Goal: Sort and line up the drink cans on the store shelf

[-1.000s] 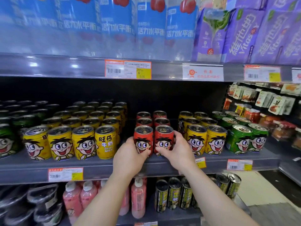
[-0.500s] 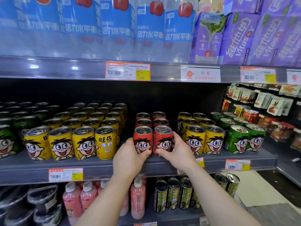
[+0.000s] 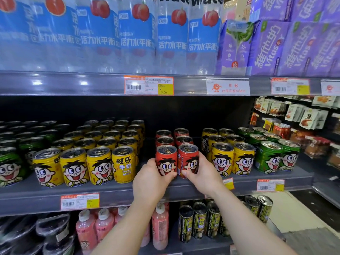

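Since the earlier frame the right-hand red can has been turned slightly, its cartoon face now angled off toward the right; both hands remain in place. Left hand (image 3: 152, 178) grip is closed around the front-left red metal drink can (image 3: 166, 159), thumb across its lower face. Right hand (image 3: 201, 176) grip is closed around the front-right red metal drink can (image 3: 188, 158), fingers wrapped behind. Both cans stand upright, touching, at the front edge of the grey middle shelf (image 3: 117, 196), heading a double red column between yellow metal cans (image 3: 99, 165) and a further yellow pair (image 3: 232, 159). Judged rigid, smooth and moderately heavy if full; hold low on the body. Forearms reach up and forward, wrists slightly bent inward.
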Action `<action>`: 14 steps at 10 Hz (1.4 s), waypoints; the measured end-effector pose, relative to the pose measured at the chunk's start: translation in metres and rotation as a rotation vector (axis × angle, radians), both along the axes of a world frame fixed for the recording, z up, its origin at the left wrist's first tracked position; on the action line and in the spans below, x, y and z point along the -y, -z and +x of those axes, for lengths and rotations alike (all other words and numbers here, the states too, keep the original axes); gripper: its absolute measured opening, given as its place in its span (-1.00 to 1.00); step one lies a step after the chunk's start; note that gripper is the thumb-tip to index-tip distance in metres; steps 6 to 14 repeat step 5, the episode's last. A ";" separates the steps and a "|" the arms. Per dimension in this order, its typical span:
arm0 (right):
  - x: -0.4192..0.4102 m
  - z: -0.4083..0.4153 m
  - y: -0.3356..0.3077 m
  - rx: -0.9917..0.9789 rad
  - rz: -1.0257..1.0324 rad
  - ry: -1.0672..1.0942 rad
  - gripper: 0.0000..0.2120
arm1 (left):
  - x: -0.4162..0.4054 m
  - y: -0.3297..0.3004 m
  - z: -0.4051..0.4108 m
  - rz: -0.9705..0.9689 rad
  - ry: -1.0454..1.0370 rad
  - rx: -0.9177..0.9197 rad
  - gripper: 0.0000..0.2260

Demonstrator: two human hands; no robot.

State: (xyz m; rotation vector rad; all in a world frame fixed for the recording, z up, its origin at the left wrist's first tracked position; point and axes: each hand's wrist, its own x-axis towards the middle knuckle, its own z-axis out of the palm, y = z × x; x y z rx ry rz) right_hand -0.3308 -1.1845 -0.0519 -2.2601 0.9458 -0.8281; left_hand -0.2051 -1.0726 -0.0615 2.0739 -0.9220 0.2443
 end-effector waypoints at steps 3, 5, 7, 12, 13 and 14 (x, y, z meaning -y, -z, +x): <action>-0.002 -0.002 -0.001 -0.073 0.005 0.040 -0.28 | 0.000 0.000 0.000 0.028 0.023 -0.010 -0.45; -0.023 -0.022 0.000 0.035 -0.069 0.108 -0.32 | -0.009 -0.005 -0.009 -0.038 0.026 -0.050 -0.30; -0.023 -0.022 0.000 0.035 -0.069 0.108 -0.32 | -0.009 -0.005 -0.009 -0.038 0.026 -0.050 -0.30; -0.023 -0.022 0.000 0.035 -0.069 0.108 -0.32 | -0.009 -0.005 -0.009 -0.038 0.026 -0.050 -0.30; -0.023 -0.022 0.000 0.035 -0.069 0.108 -0.32 | -0.009 -0.005 -0.009 -0.038 0.026 -0.050 -0.30; -0.023 -0.022 0.000 0.035 -0.069 0.108 -0.32 | -0.009 -0.005 -0.009 -0.038 0.026 -0.050 -0.30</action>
